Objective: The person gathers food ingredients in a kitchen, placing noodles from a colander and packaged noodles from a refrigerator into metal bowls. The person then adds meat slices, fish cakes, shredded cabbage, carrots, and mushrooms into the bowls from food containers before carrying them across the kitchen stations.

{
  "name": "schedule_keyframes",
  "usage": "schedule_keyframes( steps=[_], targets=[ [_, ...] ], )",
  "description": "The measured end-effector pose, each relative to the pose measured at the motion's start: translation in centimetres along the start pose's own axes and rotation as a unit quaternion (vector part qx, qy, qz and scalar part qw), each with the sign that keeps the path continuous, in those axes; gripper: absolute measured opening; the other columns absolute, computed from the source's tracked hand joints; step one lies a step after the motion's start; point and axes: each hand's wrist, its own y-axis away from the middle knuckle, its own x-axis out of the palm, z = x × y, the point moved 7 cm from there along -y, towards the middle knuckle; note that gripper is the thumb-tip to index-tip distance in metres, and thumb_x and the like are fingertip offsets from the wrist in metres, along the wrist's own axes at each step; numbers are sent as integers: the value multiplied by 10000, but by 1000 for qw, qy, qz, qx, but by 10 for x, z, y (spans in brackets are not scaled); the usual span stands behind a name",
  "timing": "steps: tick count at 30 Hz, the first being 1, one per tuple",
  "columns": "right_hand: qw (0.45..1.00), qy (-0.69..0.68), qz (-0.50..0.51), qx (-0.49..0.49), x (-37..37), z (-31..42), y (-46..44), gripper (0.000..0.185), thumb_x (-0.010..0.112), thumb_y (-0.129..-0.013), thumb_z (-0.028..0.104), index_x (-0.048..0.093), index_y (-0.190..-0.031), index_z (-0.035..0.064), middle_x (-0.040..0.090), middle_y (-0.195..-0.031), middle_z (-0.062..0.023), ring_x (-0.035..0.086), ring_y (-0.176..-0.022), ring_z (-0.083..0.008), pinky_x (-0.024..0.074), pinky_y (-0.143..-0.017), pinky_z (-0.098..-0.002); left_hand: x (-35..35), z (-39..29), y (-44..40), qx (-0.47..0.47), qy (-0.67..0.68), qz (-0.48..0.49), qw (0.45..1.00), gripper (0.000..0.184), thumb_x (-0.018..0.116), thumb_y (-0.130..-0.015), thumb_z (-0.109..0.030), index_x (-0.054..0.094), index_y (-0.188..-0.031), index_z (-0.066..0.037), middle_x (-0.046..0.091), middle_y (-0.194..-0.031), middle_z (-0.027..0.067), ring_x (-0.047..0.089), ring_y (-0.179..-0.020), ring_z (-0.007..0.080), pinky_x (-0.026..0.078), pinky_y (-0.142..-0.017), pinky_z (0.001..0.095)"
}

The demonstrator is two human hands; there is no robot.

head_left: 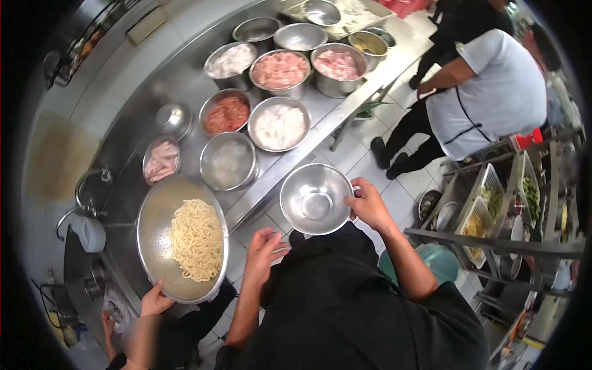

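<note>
Silver-grey metal, pale yellow noodles (198,242) and meats from whitish to deep red.
The held bowl (316,199) is plain silver; the colander (154,225) is silver-grey, patterned with small dark dots. On the silver-grey surface (188,77), the chopped meat (280,69) is pink, the minced mixture (227,115) orange-red, the pieces at the near left (162,160) pale pink and the pieces in the wide bowl (279,124) creamy white. The wearer's clothing (351,302) is solid black, a standing person's shirt (502,92) white, the tub (436,261) teal, and the floor tiles (361,145) off-white with a darker grid.

A commercial kitchen, shown by the steel counter (185,80), meat bowls (280,70) and faucet (83,200).
</note>
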Motion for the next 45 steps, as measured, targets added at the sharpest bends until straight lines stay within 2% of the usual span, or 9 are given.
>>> schedule_keyframes(
  steps=[8, 13, 15, 16, 19, 27, 31, 40, 45],
  targets=[
    [985, -129, -110, 44, -133, -69, -21, 410, 604, -771, 45, 516, -1161, -48, 611, -727, -120, 582, -557, -165, 476, -481, -299, 14, 2, -15, 41, 5, -59, 997, 490, 669, -877, -131, 409, -1282, -46, 556, -1088, 131, 604, -903, 239, 532, -767, 391],
    [917, -173, -360, 5, -361, -104, -8, 32, 564, -790, 58, 538, -772, 62, 521, -589, -31, 502, -456, -126, 388, -395, -256, 50, 13, -30, 44, 29, -113, 992, 488, 661, -880, -127, 402, -1284, -40, 568, -1059, 127, 600, -866, 238, 528, -747, 400],
    [868, -216, -435, -109, -467, -130, 4, 72, 534, -774, 50, 516, -705, 60, 491, -545, -35, 478, -421, -130, 380, -370, -268, 60, 17, -32, 54, 42, -138, 988, 486, 657, -882, -128, 397, -1283, -36, 562, -1062, 128, 600, -864, 244, 526, -750, 400],
    [787, -257, -541, -148, -497, -125, 23, 65, 521, -761, 19, 489, -709, 41, 495, -547, -45, 481, -415, -140, 373, -352, -261, 68, 19, -36, 54, 42, -141, 988, 485, 654, -884, -129, 395, -1282, -33, 559, -1063, 129, 600, -864, 246, 525, -751, 400],
    [688, -256, -670, -111, -559, -145, 45, 76, 530, -759, -23, 471, -721, 6, 530, -578, -84, 502, -416, -169, 370, -338, -266, 96, 30, -53, 47, 33, -130, 990, 497, 659, -882, -156, 394, -1288, -44, 546, -1088, 135, 590, -892, 272, 516, -758, 395],
    [838, -325, -436, 53, -477, -248, -23, 165, 522, -812, -45, 506, -657, 8, 516, -578, -97, 524, -457, -186, 412, -363, -312, 169, 31, -78, 22, -1, -77, 997, 428, 658, -892, -185, 456, -1240, -37, 550, -1110, 133, 588, -931, 280, 503, -805, 392],
    [849, -320, -398, 136, -401, -252, -45, 34, 526, -764, -53, 500, -771, -31, 519, -631, -96, 527, -479, -186, 475, -402, -316, 201, 3, -89, 32, -38, -22, 999, 393, 637, -915, -185, 468, -1230, -22, 559, -1104, 123, 596, -924, 248, 507, -816, 366],
    [879, -215, -392, 162, -365, -248, -46, 260, 524, -748, -26, 480, -1002, -56, 560, -710, -137, 586, -539, -211, 498, -427, -338, 257, -18, -147, 2, -127, 60, 990, 338, 625, -922, -164, 490, -1187, -3, 568, -1086, 118, 614, -889, 236, 528, -789, 351],
    [917, -234, -286, 151, -348, -220, -57, 302, 561, -754, -2, 483, -1044, -41, 587, -709, -138, 567, -489, -191, 486, -419, -313, 268, -17, -159, -15, -146, 56, 988, 286, 619, -928, -193, 514, -1139, -32, 580, -1063, 105, 633, -848, 236, 544, -752, 362]
  ],
)
